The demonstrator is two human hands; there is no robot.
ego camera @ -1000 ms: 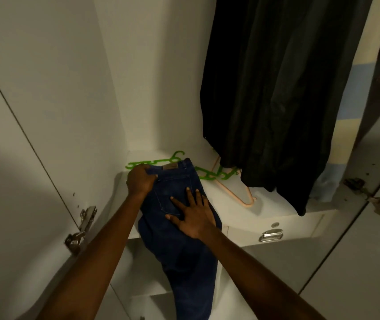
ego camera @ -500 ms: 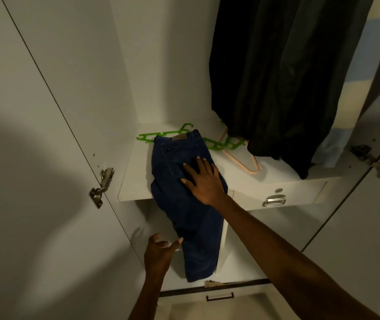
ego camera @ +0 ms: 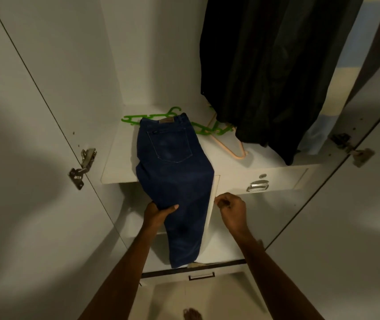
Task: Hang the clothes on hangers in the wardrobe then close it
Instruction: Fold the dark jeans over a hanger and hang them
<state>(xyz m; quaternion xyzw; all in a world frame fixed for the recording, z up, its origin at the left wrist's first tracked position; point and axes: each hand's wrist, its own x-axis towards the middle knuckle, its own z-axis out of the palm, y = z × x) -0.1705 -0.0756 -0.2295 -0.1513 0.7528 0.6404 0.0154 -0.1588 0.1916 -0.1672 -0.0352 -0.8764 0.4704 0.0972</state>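
- Since half a second back: left hand (ego camera: 159,212) risen from below the shelf to the jeans (ego camera: 175,181); right hand (ego camera: 231,207) lifted off the jeans, now beside their right edge, level with the left.
- Left thumb (ego camera: 172,207) on top of the denim, fingers hidden beneath: pinching the left edge of the hanging leg.
- Right fingers curled loosely, holding nothing, just clear of the cloth.
- Jeans: waistband flat on shelf (ego camera: 115,167), covering part of green hanger (ego camera: 136,118); legs draped over the front edge toward the floor.
- Pink hanger (ego camera: 230,148) just beside, partly under dark clothes (ego camera: 265,77) already hanging.
- Progress, as judged: early for this garment. Jeans not yet on any hanger, doors (ego camera: 22,158) open. Left: thread onto hanger, hook on rail (out of view), close up.
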